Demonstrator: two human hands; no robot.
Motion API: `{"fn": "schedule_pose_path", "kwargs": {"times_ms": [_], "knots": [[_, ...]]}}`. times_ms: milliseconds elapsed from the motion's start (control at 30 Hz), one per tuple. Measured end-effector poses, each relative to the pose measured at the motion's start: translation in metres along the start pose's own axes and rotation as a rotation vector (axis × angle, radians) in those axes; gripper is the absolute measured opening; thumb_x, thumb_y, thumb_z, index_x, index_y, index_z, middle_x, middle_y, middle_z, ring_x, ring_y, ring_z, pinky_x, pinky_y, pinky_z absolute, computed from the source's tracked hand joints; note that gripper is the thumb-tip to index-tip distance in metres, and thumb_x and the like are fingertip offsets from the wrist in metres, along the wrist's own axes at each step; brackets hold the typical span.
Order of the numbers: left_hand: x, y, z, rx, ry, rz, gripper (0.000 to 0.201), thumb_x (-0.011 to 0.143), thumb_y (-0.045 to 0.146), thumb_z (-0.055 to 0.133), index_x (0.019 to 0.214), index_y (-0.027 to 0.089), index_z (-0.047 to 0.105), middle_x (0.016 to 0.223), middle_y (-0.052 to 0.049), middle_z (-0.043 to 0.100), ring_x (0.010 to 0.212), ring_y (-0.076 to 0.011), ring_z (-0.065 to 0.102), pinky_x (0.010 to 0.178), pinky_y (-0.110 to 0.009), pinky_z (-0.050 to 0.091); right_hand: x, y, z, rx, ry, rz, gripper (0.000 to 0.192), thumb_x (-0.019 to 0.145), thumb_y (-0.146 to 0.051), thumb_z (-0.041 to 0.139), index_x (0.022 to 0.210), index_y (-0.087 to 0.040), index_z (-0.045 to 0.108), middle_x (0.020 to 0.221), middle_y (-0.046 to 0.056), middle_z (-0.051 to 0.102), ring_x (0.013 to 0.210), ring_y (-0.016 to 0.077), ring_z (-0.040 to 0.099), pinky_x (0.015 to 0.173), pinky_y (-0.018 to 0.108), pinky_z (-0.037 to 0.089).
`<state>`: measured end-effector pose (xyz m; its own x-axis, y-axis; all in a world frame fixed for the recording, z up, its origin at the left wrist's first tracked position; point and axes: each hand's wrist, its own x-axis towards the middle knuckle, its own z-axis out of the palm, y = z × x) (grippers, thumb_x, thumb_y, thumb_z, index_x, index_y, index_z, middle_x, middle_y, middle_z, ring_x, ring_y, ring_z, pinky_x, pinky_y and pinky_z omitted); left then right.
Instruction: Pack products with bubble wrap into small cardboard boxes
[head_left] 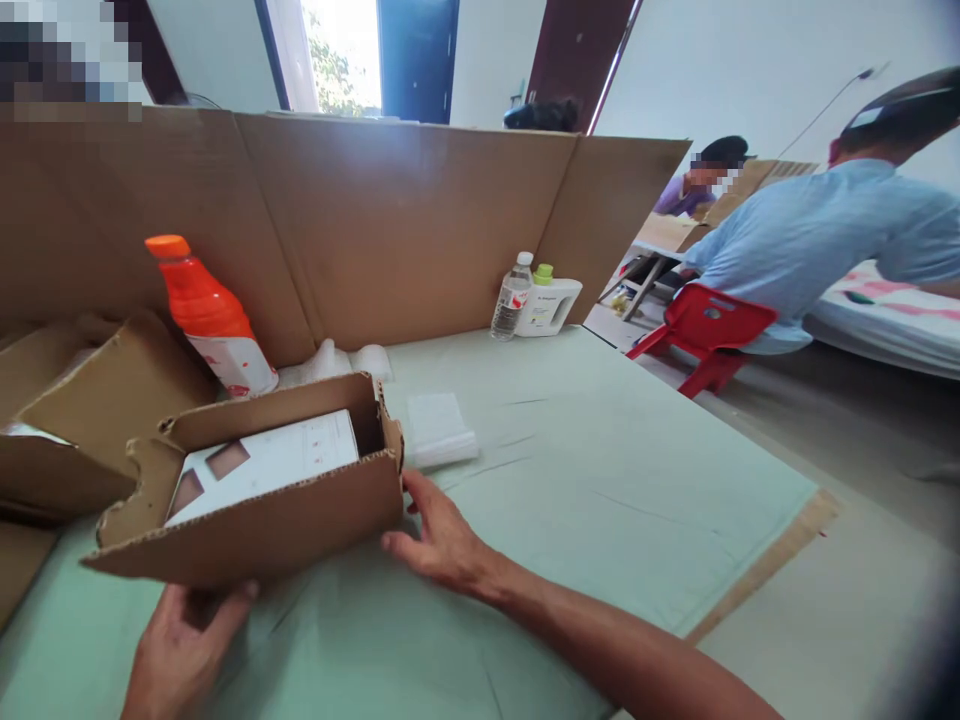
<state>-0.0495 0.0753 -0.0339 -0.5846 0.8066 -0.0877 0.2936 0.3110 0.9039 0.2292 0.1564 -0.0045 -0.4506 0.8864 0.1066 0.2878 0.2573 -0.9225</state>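
Observation:
An open cardboard box (pixel 300 525) stands slightly tilted at the table's near left. Inside it lies a white carton (pixel 281 465) with two brownish diamond-shaped marks or windows. My left hand (pixel 184 640) is at the lower front edge of the cardboard box, thumb apart, its fingertips partly hidden under it. At the right end, my right hand (pixel 442 535) has its fingers against the corner, with the thumb in front. Between them the two hands hold the cardboard box.
Behind stand an orange bottle (pixel 214 320), a clear water bottle (pixel 511 300) and a white jug (pixel 551 308) with a green cap. White wrap (pixel 439 430) lies on the green tabletop (pixel 600 450). A cardboard screen (pixel 420 230) borders the back; a person in blue (pixel 840 230) sits right.

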Motion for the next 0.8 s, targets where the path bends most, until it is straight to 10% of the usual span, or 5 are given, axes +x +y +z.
{"fn": "schedule_pose_path", "kwargs": {"times_ms": [167, 400, 533, 800], "knots": [[0.026, 0.013, 0.015, -0.092, -0.030, 0.034, 0.070, 0.064, 0.055, 0.074, 0.122, 0.022, 0.056, 0.117, -0.008, 0.069, 0.120, -0.0371, 0.061, 0.109, -0.056, 0.046, 0.013, 0.007, -0.028, -0.118, 0.092, -0.107, 0.055, 0.084, -0.027, 0.063, 0.139, -0.025, 0.056, 0.150, 0.011, 0.052, 0.135, 0.0288, 0.050, 0.109, 0.049, 0.045], [-0.017, -0.022, 0.004, -0.272, -0.024, -0.005, 0.098, 0.067, 0.047, 0.082, 0.152, 0.029, 0.035, 0.155, -0.013, 0.047, 0.144, -0.0364, 0.044, 0.120, -0.055, 0.037, 0.044, 0.023, -0.102, -0.558, 0.257, -0.013, 0.029, 0.097, -0.040, 0.051, 0.102, -0.020, 0.071, 0.124, 0.012, 0.069, 0.123, 0.0280, 0.058, 0.107, 0.046, 0.042], [-0.029, -0.046, -0.014, -0.230, -0.087, -0.020, 0.090, 0.066, 0.048, 0.084, 0.145, 0.028, 0.046, 0.149, -0.013, 0.054, 0.139, -0.0391, 0.049, 0.119, -0.061, 0.036, 0.016, 0.018, -0.115, -0.425, 0.134, -0.029, 0.049, 0.102, -0.051, 0.041, 0.081, -0.021, 0.073, 0.093, 0.005, 0.076, 0.098, 0.0233, 0.068, 0.096, 0.039, 0.049], [-0.058, -0.032, -0.020, 0.015, -0.124, 0.032, 0.065, 0.078, 0.061, 0.068, 0.130, 0.024, 0.061, 0.142, -0.010, 0.060, 0.131, -0.0350, 0.057, 0.116, -0.058, 0.041, -0.034, 0.008, -0.109, -0.383, 0.192, 0.032, 0.035, 0.092, -0.050, 0.058, 0.104, -0.021, 0.074, 0.111, 0.008, 0.075, 0.107, 0.0258, 0.068, 0.099, 0.043, 0.049]]}}
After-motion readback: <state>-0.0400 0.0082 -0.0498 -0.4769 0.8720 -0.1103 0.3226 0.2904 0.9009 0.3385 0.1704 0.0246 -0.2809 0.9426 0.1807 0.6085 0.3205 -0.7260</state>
